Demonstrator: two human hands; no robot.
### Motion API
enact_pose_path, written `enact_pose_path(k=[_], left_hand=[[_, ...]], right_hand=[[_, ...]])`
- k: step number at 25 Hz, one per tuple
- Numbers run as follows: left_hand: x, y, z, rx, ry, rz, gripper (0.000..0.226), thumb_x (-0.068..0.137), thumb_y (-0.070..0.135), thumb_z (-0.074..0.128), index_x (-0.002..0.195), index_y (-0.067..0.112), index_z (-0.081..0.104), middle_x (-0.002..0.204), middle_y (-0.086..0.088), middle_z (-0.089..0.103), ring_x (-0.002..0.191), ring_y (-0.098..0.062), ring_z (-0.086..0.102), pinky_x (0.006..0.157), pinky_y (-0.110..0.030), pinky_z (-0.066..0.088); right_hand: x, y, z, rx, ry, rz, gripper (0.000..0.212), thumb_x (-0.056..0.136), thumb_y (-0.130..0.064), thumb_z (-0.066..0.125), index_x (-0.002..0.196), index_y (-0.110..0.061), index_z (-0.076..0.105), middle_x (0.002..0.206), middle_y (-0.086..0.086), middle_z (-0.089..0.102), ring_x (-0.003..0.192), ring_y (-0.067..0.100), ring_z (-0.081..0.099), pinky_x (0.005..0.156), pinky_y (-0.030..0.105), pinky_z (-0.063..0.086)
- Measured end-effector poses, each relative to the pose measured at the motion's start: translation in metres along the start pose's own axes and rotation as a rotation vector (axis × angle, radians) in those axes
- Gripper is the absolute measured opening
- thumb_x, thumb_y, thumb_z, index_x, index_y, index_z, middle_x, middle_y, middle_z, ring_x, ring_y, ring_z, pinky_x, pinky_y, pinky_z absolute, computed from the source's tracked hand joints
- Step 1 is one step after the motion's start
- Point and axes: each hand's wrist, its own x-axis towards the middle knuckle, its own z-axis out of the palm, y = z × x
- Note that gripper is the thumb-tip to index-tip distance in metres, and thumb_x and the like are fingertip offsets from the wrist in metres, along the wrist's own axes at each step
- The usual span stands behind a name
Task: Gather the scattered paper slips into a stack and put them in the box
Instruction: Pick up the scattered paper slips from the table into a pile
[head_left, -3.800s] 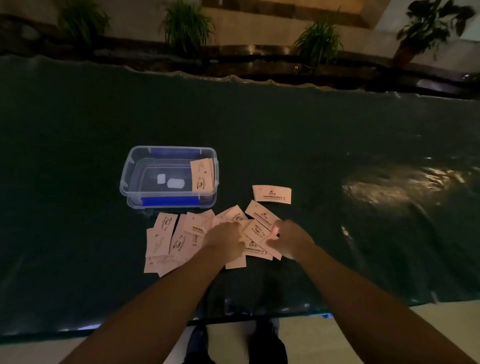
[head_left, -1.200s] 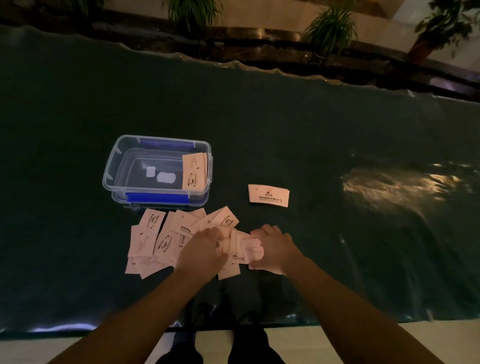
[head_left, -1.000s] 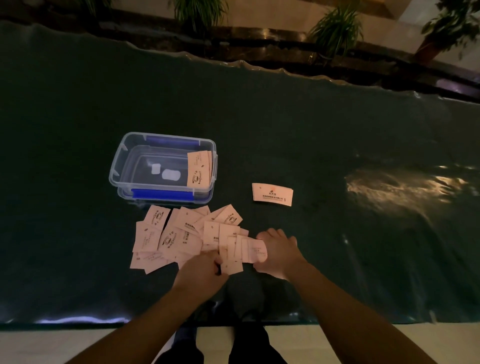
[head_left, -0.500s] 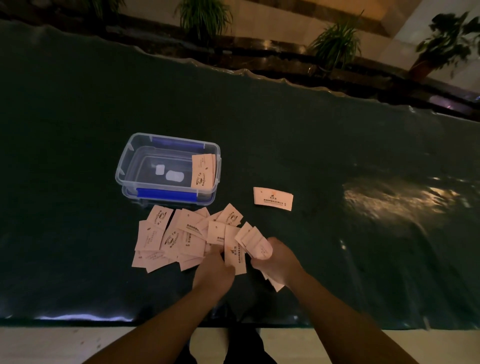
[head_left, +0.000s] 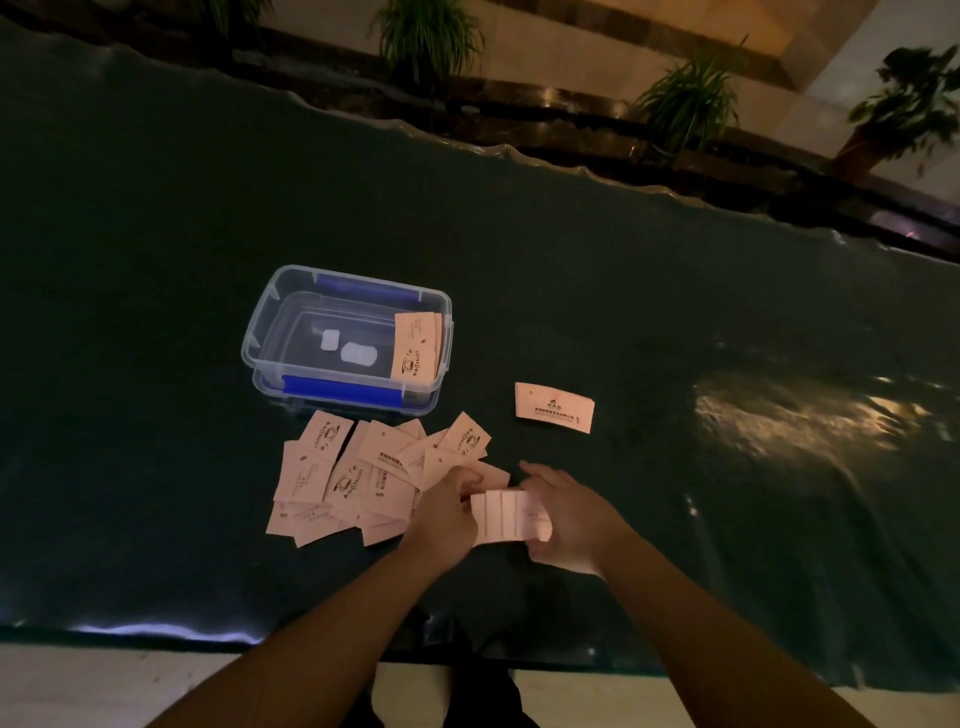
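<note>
Holding a fanned bunch of slips between both hands: right hand grips its right end, thumb over the top; left hand pinches the left edge. The bunch sits just above the counter, near its front edge. Loose pile of slips lies immediately left of the left hand, overlapping, the nearest ones partly hidden under that hand. One single slip lies apart, beyond the right hand, flat on the counter. Clear box with blue latches stands just behind the pile, lid off; a small stack of slips leans against its right inner wall. Dark wrinkled cover on the counter, bright glare patch at right. Potted plants on a ledge behind the far edge.
</note>
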Motion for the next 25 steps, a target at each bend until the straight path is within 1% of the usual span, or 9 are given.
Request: enact_pose_path(k=[2,5,9,11,13,15,17,21,25], left_hand=[[0.0,0.001,-0.004,-0.075,0.121,-0.03,0.032,0.103,0.01,0.054,0.131,0.025,0.059,0.138,0.002,0.06,0.131,-0.017,0.055,0.106,-0.033,0.046],[-0.009,0.001,-0.013,-0.172,0.32,-0.056,0.021,0.103,0.01,0.054,0.119,0.024,0.058,0.126,0.002,0.056,0.12,-0.015,0.057,0.093,-0.026,0.044],[-0.038,-0.003,-0.01,-0.424,0.43,-0.218,0.032,0.095,0.005,0.065,0.115,0.024,0.049,0.124,0.001,0.047,0.11,-0.017,0.056,0.089,-0.031,0.053],[-0.045,-0.008,-0.004,-0.531,0.446,-0.284,0.035,0.093,0.005,0.07,0.114,0.022,0.047,0.123,-0.002,0.049,0.102,-0.016,0.058,0.077,-0.024,0.051],[-0.048,-0.008,-0.003,-0.641,0.423,-0.312,0.035,0.094,0.004,0.07,0.117,0.02,0.05,0.119,-0.002,0.057,0.091,-0.009,0.058,0.066,-0.018,0.045],[-0.047,-0.006,-0.005,-0.695,0.384,-0.313,0.037,0.094,0.001,0.068,0.124,0.018,0.053,0.117,-0.001,0.06,0.094,-0.009,0.058,0.072,-0.018,0.044],[-0.045,-0.004,-0.007,-0.684,0.354,-0.286,0.037,0.096,0.002,0.064,0.128,0.018,0.056,0.121,0.0,0.059,0.108,-0.015,0.057,0.083,-0.024,0.044],[-0.039,0.001,-0.008,-0.681,0.282,-0.236,0.036,0.098,0.002,0.061,0.13,0.019,0.058,0.123,0.001,0.06,0.108,-0.012,0.055,0.076,-0.019,0.042],[-0.038,0.0,-0.008,-0.709,0.323,-0.267,0.029,0.098,0.009,0.065,0.123,0.022,0.056,0.115,0.005,0.059,0.104,-0.011,0.056,0.071,-0.017,0.041]], right_hand=[[0.011,-0.011,-0.001,0.035,0.007,0.004,0.085,0.087,-0.033,0.083,0.162,-0.026,0.042,0.18,-0.008,0.02,0.162,0.017,0.027,0.129,0.043,0.034],[0.031,-0.027,-0.003,0.072,0.021,0.017,0.091,0.087,-0.033,0.083,0.165,-0.025,0.036,0.18,-0.004,0.022,0.163,0.02,0.025,0.13,0.046,0.031],[0.048,-0.04,-0.002,0.093,-0.002,0.038,0.089,0.088,-0.03,0.08,0.165,-0.027,0.034,0.171,0.0,0.04,0.157,0.024,0.036,0.127,0.048,0.036],[0.05,-0.042,0.0,0.086,-0.006,0.045,0.087,0.09,-0.031,0.079,0.165,-0.029,0.034,0.168,0.0,0.042,0.155,0.024,0.037,0.125,0.048,0.038],[0.05,-0.042,0.003,0.026,-0.009,0.037,0.09,0.091,-0.035,0.078,0.166,-0.032,0.03,0.165,0.0,0.043,0.152,0.024,0.039,0.122,0.046,0.041],[0.049,-0.041,0.005,0.003,-0.027,0.051,0.097,0.089,-0.04,0.08,0.168,-0.037,0.023,0.162,0.002,0.042,0.149,0.026,0.04,0.12,0.047,0.043],[0.047,-0.039,0.007,0.009,-0.057,0.082,0.103,0.087,-0.044,0.082,0.169,-0.039,0.019,0.161,0.003,0.042,0.15,0.027,0.04,0.119,0.048,0.044],[0.048,-0.045,0.012,0.029,-0.025,0.114,0.084,0.082,-0.052,0.084,0.154,-0.028,0.047,0.151,0.002,0.047,0.142,0.025,0.044,0.113,0.047,0.046],[0.051,-0.05,0.012,0.12,0.031,0.213,0.074,0.082,-0.051,0.084,0.144,-0.027,0.051,0.146,-0.002,0.056,0.139,0.024,0.051,0.118,0.056,0.041]])
